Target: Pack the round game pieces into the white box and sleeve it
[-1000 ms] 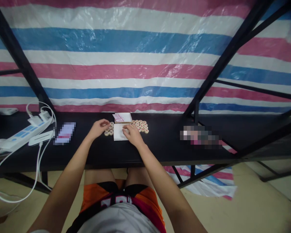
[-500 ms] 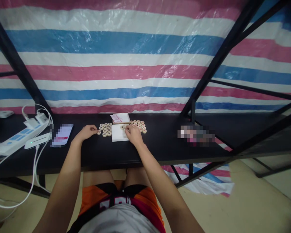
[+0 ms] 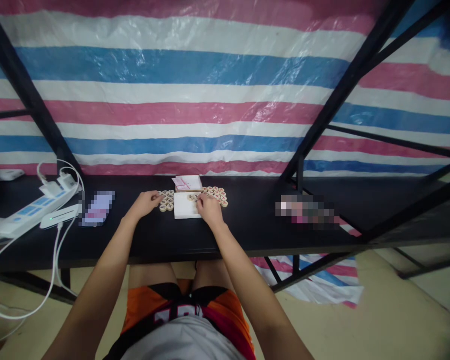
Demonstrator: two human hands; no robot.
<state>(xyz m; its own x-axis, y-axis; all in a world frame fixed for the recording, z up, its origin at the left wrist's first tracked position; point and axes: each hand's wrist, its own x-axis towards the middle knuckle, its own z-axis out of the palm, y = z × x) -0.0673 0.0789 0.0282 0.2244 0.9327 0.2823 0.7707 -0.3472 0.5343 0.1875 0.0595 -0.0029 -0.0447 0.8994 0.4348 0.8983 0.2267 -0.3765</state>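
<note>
Round wooden Chinese chess pieces with dark characters (image 3: 167,201) lie in a close group on the black table. At that group's left edge is my left hand (image 3: 147,204), its thumb and fingers closed on a piece that they mostly cover. A shallow white box (image 3: 183,210) sits right of the group, with a few pieces (image 3: 192,197) in it. Over the box's right side, my right hand (image 3: 211,210) is bent with its fingertips pinched at a piece, largely hidden. Behind that hand lies a second group of pieces, with red characters (image 3: 219,192).
A second open box part (image 3: 192,183) holding pink paper is behind the white box. Left are a phone (image 3: 99,207), a white device (image 3: 60,216) and a power strip (image 3: 33,210) with looping cables. A blurred item (image 3: 307,210) lies right. Black frame bars (image 3: 322,120) flank the table.
My left hand has moved right, bringing the single piece at its fingertips against the left group. My right hand stays over the white box with slight finger movement.
</note>
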